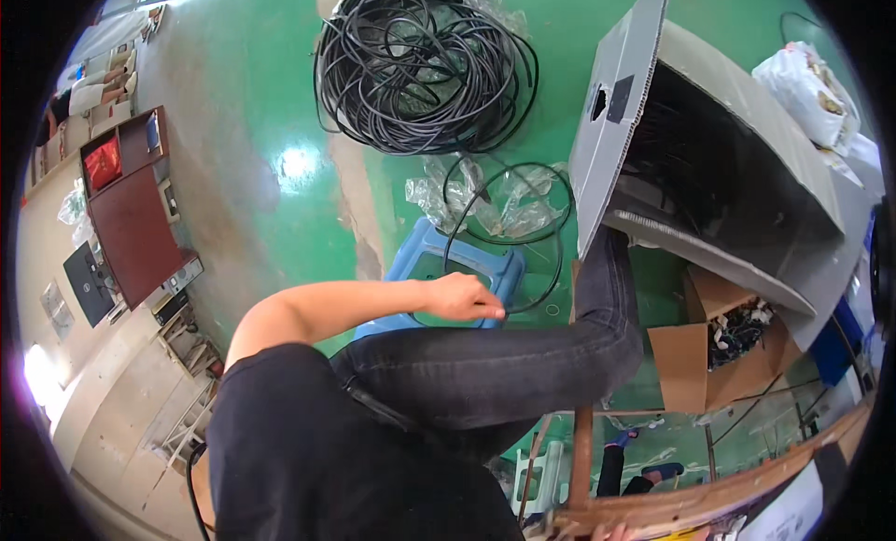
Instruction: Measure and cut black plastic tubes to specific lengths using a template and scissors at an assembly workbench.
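My left hand (459, 297) is closed above my thigh, over a blue plastic stool (411, 261). A black cable (561, 261) runs in a loose loop down to its fingertips, and the fingers are wrapped on it. Beyond the stool lies a large tangled coil of black cable (350, 93) on clear plastic wrap. At the lower edge, a few fingertips of my right hand (611, 533) show by a wooden table edge (672, 513). The rest of that hand is cut off, so its grip is hidden.
A large grey cardboard box (611, 102) stands open at the right, dark inside. Below it is a brown carton (679, 359) with dark and white scraps. Clear plastic film (527, 214) lies on the green floor. A white bag (807, 93) sits far right, a dark red desk (140, 228) far left.
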A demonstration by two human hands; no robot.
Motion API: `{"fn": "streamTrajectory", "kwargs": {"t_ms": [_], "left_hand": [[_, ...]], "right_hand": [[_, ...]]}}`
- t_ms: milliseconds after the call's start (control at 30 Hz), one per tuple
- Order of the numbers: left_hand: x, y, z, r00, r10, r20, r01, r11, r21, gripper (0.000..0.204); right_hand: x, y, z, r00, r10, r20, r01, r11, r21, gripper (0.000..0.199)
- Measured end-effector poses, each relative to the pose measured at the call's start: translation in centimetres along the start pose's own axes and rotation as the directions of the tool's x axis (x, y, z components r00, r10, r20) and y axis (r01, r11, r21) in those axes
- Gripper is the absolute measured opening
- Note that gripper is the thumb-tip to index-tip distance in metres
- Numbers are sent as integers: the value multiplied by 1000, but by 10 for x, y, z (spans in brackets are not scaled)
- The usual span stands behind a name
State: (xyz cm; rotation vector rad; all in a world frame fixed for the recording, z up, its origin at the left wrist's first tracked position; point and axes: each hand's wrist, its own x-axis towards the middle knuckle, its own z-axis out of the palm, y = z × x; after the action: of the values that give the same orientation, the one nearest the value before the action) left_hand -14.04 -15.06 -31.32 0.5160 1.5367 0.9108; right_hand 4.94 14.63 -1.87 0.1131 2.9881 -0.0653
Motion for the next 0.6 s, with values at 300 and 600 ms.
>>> {"fn": "streamTrajectory", "kwargs": {"t_ms": [300,600], "left_hand": [[-87,-6,19,895,210,-393,-136,969,208,27],[49,-94,-142,679,277,-679,356,685,635,17]], "right_hand": [[5,1,26,984,33,-178,2,981,192,43],[-6,8,26,982,21,-188,14,983,184,43]]}}
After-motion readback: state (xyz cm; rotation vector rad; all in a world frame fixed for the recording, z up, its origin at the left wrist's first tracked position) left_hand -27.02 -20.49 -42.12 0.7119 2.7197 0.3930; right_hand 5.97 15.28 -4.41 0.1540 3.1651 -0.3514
